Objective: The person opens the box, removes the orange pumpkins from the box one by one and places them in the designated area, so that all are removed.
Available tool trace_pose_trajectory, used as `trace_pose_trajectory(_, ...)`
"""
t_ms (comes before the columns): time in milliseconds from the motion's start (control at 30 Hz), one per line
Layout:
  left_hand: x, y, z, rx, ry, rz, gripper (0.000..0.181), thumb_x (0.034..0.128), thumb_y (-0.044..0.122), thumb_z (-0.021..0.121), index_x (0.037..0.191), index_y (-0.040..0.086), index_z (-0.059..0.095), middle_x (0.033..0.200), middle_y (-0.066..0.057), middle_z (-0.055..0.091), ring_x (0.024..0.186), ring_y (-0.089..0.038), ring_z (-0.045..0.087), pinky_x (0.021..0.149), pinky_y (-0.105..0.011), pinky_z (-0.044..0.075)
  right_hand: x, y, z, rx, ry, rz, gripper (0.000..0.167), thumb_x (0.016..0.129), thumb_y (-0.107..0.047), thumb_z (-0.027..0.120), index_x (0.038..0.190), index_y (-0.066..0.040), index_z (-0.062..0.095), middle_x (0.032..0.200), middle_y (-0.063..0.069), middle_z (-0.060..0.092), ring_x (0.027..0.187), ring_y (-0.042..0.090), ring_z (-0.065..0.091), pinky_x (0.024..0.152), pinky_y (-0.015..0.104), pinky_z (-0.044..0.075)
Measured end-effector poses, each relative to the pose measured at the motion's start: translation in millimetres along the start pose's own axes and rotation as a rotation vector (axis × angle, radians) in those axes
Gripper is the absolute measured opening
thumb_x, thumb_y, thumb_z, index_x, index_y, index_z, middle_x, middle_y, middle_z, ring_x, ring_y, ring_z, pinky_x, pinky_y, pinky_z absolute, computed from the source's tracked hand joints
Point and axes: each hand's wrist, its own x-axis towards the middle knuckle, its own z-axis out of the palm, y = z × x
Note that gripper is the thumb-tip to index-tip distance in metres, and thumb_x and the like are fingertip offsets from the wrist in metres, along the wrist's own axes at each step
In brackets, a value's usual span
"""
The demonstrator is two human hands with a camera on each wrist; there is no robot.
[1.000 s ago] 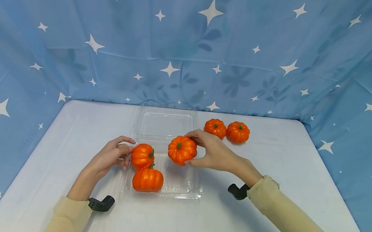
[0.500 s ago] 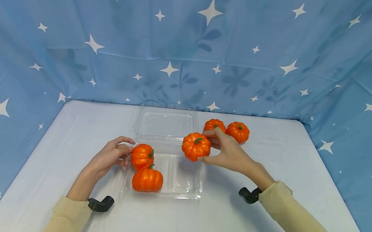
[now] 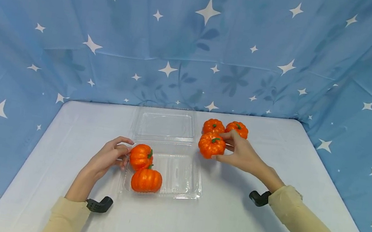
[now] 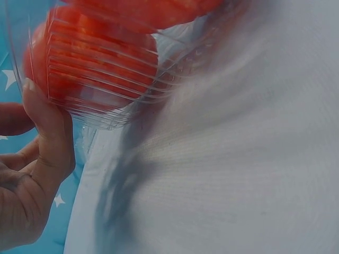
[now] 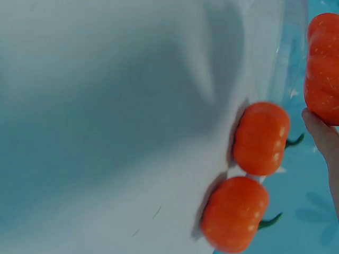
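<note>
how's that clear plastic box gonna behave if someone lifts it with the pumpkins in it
The clear plastic box is probably light and bendy, since its ribbed walls look thin. It may dip to the left, as both pumpkins inside sit on that side. The lid, lying open beyond it, could flop about.

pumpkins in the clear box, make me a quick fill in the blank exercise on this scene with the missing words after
1. The person's ____ hand holds one orange pumpkin.
2. The clear box contains ____ pumpkins.
3. The held pumpkin's stem is coloured ____.
4. The blue cloth behind the table is printed with white ____.

Missing words: right; two; green; stars
</note>
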Motion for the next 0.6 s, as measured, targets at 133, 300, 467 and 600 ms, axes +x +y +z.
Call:
trace_pose_trajectory(133, -0.6, -0.1, -0.4, 0.001, 0.002, -0.001, 0.039, 0.1018, 0.006, 0.045, 0.139, -0.003, 0.042, 0.074, -0.007, 0.057, 0.062, -0.017, 0.053, 0.059, -0.028, 0.055, -0.2, 10, -5, -0.005, 0.018, 0.017, 0.065, 0.081, -0.016, 0.085, 0.131, 0.000, 0.047, 0.139, 0.022, 0.058, 0.131, 0.041, 0.059, 0.104, 0.054, 0.051)
trace_pose_trajectory(300, -0.6, 0.5, -0.4, 0.004, 0.004, 0.003, 0.039, 0.1019, 0.006, 0.045, 0.139, -0.003, 0.042, 0.074, -0.007, 0.057, 0.063, -0.017, 0.053, 0.059, -0.028, 0.055, -0.1, 19, -7, -0.062, 0.029, 0.042, 0.066, 0.082, -0.024, 0.085, 0.130, 0.002, 0.047, 0.138, 0.025, 0.058, 0.130, 0.043, 0.059, 0.105, 0.053, 0.051)
trace_pose_trajectory(467, -0.3, 0.3, 0.0, 0.009, 0.002, 0.004, 0.039, 0.1024, 0.007, 0.045, 0.140, -0.003, 0.042, 0.074, -0.007, 0.057, 0.062, -0.017, 0.053, 0.060, -0.028, 0.056, 0.7, 28, -8, -0.090, 0.030, 0.078, 0.068, 0.082, -0.026, 0.086, 0.129, 0.003, 0.046, 0.137, 0.026, 0.058, 0.130, 0.044, 0.059, 0.106, 0.052, 0.050)
trace_pose_trajectory(600, -0.1, 0.1, 0.2, 0.009, 0.000, 0.002, 0.039, 0.1024, 0.007, 0.046, 0.140, -0.003, 0.042, 0.074, -0.007, 0.057, 0.062, -0.017, 0.053, 0.059, -0.027, 0.055, 1.3, 34, -9, -0.110, 0.036, 0.101, 0.070, 0.080, -0.028, 0.088, 0.130, 0.002, 0.047, 0.135, 0.024, 0.060, 0.130, 0.042, 0.059, 0.107, 0.052, 0.050)
